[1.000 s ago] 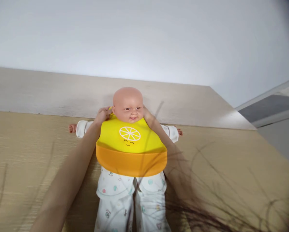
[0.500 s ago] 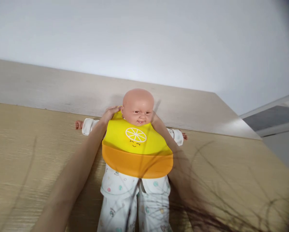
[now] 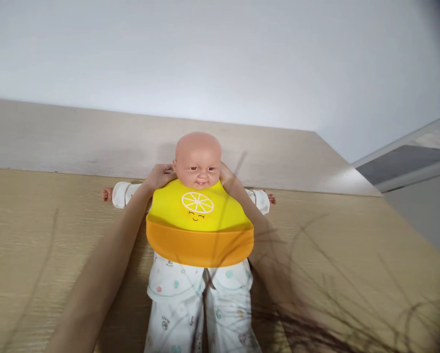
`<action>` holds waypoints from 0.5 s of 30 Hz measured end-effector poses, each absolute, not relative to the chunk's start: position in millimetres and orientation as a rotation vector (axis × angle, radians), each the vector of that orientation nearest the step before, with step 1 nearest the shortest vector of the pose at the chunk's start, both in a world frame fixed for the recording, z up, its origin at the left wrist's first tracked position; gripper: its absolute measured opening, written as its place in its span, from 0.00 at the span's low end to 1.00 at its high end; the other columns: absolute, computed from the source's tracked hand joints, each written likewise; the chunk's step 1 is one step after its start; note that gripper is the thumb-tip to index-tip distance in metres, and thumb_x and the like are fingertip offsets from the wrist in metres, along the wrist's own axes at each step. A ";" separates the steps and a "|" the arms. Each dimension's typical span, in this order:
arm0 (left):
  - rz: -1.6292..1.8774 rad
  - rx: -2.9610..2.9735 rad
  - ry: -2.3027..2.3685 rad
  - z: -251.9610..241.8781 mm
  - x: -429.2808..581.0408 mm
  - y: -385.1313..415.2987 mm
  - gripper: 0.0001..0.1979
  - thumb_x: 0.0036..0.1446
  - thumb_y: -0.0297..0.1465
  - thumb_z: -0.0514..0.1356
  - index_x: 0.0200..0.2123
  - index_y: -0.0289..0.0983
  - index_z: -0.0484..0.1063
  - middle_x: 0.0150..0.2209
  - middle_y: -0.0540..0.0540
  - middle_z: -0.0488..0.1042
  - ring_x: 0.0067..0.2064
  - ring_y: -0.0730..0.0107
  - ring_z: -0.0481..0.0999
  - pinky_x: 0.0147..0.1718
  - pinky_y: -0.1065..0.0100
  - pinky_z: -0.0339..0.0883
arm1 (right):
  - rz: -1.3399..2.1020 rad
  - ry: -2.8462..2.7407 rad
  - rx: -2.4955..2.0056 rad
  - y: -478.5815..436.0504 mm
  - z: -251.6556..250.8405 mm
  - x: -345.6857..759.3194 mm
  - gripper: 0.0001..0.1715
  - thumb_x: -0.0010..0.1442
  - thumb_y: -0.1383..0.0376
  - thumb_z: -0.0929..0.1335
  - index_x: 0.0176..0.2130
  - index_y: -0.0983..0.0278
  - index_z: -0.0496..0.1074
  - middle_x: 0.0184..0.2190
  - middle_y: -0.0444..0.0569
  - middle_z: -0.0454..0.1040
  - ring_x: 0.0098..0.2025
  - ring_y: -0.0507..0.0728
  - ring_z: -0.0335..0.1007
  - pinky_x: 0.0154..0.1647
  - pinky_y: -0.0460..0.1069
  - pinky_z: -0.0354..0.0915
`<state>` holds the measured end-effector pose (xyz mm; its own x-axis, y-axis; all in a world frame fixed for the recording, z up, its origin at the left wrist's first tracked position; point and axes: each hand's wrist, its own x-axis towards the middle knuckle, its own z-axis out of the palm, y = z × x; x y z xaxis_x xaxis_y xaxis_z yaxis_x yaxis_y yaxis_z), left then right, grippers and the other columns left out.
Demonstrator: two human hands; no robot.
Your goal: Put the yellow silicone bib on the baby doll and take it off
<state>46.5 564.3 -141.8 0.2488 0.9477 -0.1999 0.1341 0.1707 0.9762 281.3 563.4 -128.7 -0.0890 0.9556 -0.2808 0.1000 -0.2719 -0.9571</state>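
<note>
A bald baby doll (image 3: pixel 198 147) faces me with its arms stretched out sideways. It wears a white printed outfit (image 3: pixel 175 304). Over its chest lies a yellow bib (image 3: pixel 168 206) with a lemon-slice face and an orange catch pocket. My left hand (image 3: pixel 160 176) is at the bib's neck edge, fingers curled toward the back of the doll's neck, closed on the strap there as far as it shows. On the other side, my right hand (image 3: pixel 225 174) reaches behind the doll's neck. Its fingers are hidden by the head, as is the back of the bib.
The doll is on a wooden surface (image 3: pixel 50 235), close to a pale raised board (image 3: pixel 58 132) along the back. Beyond it rises a white wall (image 3: pixel 190 59). Dark strands of hair (image 3: pixel 315 314) blur across the lower right of the view.
Doll, bib and hands appear slightly further left, with the whole view shifted. My left fingers have drawn in closer behind the doll's neck. Both hands stay at the neck.
</note>
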 end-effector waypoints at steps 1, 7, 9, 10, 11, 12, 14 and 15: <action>0.801 1.336 1.204 -142.0 45.5 565.5 0.11 0.40 0.38 0.68 0.24 0.36 0.79 0.24 0.46 0.77 0.30 0.64 0.73 0.28 0.68 0.61 | 1.517 -1.156 -1.391 565.7 -130.3 280.4 0.17 0.55 0.52 0.70 0.36 0.63 0.76 0.32 0.51 0.80 0.41 0.62 0.77 0.45 0.55 0.76; 0.615 1.623 1.388 -140.0 41.3 570.2 0.15 0.45 0.43 0.61 0.20 0.36 0.73 0.21 0.50 0.70 0.33 0.61 0.73 0.31 0.66 0.60 | 1.611 -1.075 -1.235 573.0 -137.1 281.3 0.17 0.52 0.55 0.73 0.37 0.64 0.77 0.31 0.49 0.80 0.39 0.61 0.77 0.41 0.53 0.76; 0.596 1.646 1.416 -139.4 41.0 570.4 0.16 0.45 0.44 0.60 0.20 0.37 0.72 0.20 0.51 0.67 0.32 0.62 0.72 0.30 0.67 0.59 | 1.554 -1.099 -1.264 571.3 -135.8 283.1 0.17 0.53 0.56 0.73 0.38 0.65 0.77 0.31 0.49 0.80 0.40 0.61 0.76 0.41 0.53 0.76; 0.598 1.643 1.423 -139.1 40.9 569.9 0.16 0.45 0.44 0.60 0.19 0.37 0.71 0.20 0.51 0.66 0.31 0.62 0.72 0.30 0.67 0.58 | 1.526 -1.111 -1.282 570.0 -134.6 283.9 0.16 0.53 0.56 0.73 0.39 0.65 0.78 0.31 0.50 0.80 0.40 0.61 0.76 0.41 0.53 0.76; 0.610 1.626 1.419 -138.8 40.9 568.9 0.16 0.44 0.44 0.61 0.19 0.37 0.71 0.19 0.51 0.65 0.30 0.64 0.71 0.29 0.67 0.58 | 1.501 -1.123 -1.298 568.5 -133.5 284.6 0.16 0.54 0.57 0.73 0.39 0.65 0.78 0.32 0.50 0.80 0.41 0.61 0.76 0.42 0.53 0.76; 0.635 1.588 1.401 -138.5 40.8 567.3 0.16 0.44 0.44 0.62 0.18 0.37 0.71 0.19 0.51 0.66 0.29 0.65 0.70 0.28 0.67 0.57 | 1.477 -1.135 -1.311 567.1 -132.5 285.1 0.16 0.55 0.57 0.73 0.39 0.65 0.78 0.32 0.50 0.80 0.41 0.61 0.76 0.42 0.53 0.76; 0.724 1.455 1.310 -137.2 40.5 563.0 0.16 0.42 0.44 0.65 0.20 0.37 0.71 0.20 0.50 0.68 0.27 0.68 0.69 0.27 0.68 0.57 | 1.446 -1.154 -1.332 564.7 -131.7 285.8 0.15 0.56 0.57 0.72 0.40 0.65 0.78 0.33 0.50 0.80 0.42 0.61 0.76 0.42 0.53 0.76; 0.784 1.367 1.245 -136.4 40.4 560.4 0.17 0.42 0.45 0.66 0.21 0.36 0.72 0.21 0.50 0.69 0.26 0.69 0.68 0.26 0.68 0.58 | 1.436 -1.160 -1.342 564.0 -132.0 285.9 0.15 0.56 0.58 0.72 0.40 0.65 0.78 0.33 0.50 0.80 0.42 0.61 0.76 0.42 0.53 0.75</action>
